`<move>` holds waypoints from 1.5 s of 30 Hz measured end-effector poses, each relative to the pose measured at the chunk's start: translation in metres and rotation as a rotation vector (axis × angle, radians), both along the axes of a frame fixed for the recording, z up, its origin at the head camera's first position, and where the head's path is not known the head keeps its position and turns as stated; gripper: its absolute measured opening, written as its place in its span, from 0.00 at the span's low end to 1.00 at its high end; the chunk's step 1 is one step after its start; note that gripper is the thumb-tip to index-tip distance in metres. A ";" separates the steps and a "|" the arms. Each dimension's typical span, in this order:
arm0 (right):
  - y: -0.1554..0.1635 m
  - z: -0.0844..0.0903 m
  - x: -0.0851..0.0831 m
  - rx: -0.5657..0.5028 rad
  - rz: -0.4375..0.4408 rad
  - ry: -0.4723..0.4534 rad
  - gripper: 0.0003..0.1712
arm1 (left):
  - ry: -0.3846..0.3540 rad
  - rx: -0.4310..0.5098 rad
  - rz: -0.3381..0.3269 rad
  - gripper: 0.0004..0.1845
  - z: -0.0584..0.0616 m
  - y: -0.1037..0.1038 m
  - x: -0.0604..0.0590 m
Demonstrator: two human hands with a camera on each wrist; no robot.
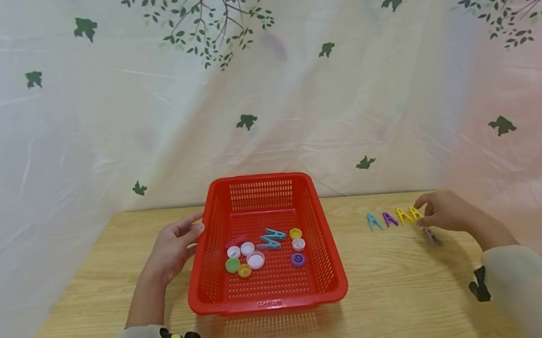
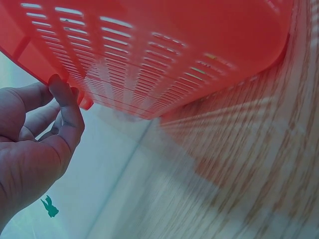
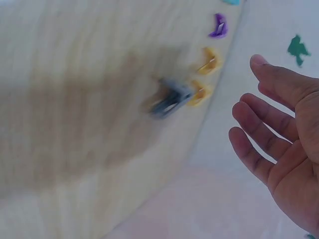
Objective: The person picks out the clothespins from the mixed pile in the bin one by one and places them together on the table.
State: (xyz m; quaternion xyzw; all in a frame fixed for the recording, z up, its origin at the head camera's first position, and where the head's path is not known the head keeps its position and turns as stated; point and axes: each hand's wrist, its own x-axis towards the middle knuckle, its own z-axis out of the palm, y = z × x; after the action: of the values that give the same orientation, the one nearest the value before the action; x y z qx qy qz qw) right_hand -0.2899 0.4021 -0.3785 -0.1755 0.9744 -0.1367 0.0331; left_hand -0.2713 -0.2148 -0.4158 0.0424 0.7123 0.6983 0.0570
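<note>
My left hand [image 1: 170, 251] grips the left rim of a red plastic basket [image 1: 269, 303], its fingertips at the edge. My right hand [image 1: 446, 213] is over the right side of the table, fingers spread and relaxed in the right wrist view. A grey clothespin [image 3: 172, 98], blurred, appears apart from that hand and overlaps a yellow clothespin [image 3: 200, 93]. Along the row to its left stand another yellow clothespin [image 1: 402, 216], a purple clothespin [image 1: 389, 219] and a light blue clothespin [image 1: 374, 221].
Inside the basket lie several bottle caps, among them a green cap [image 1: 233, 265] and a purple cap [image 1: 297, 260], plus blue clothespins [image 1: 269, 242] and a pink piece [image 1: 236, 241]. Behind the wooden table [image 1: 387, 291] hangs a leaf-patterned curtain [image 1: 293, 102].
</note>
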 end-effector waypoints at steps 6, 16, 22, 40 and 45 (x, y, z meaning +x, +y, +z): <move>-0.026 0.019 -0.011 0.013 0.055 -0.010 0.24 | -0.007 -0.003 0.000 0.28 0.000 0.000 -0.001; -0.073 0.042 -0.024 0.048 0.104 0.016 0.19 | -0.002 -0.001 -0.008 0.29 0.001 0.000 -0.001; -0.098 0.052 -0.031 0.067 0.165 0.043 0.17 | -0.011 -0.011 0.001 0.30 0.001 0.000 0.000; -0.179 0.074 -0.040 0.075 0.214 0.044 0.18 | 0.002 0.004 -0.016 0.28 0.000 0.000 -0.001; -0.201 0.081 -0.040 0.076 0.194 0.064 0.18 | -0.002 0.001 -0.012 0.29 0.000 0.000 -0.001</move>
State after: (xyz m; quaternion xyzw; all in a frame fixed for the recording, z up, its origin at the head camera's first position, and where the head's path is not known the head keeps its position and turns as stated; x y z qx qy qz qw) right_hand -0.3295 0.2014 -0.2974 -0.2719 0.9579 -0.0902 0.0215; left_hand -0.2721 -0.2146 -0.4157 0.0462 0.7116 0.6983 0.0619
